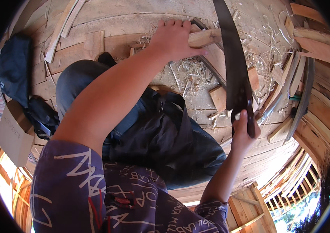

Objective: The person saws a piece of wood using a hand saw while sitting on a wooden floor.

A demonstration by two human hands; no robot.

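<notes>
My right hand [244, 132] is wrapped around the dark handle of a handsaw [235, 58]. Its long, wide blade points away from me, and the toothed edge faces left, beside the end of a short piece of wood [205, 37]. On that wood my left hand [174, 40] bears down, fingers over the far side and thumb stretched along the near side. Beneath it lies a flat board with a dark edge [213, 64]. Whether the teeth touch the wood I cannot tell.
Curly shavings [192, 79] and small wood offcuts [218, 97] litter the plank floor [130, 21]. Long strips and boards [316, 39] are stacked along the right. A dark bag [15, 70] and a cardboard box [14, 136] sit at the left. My bent legs [83, 79] are close below the work.
</notes>
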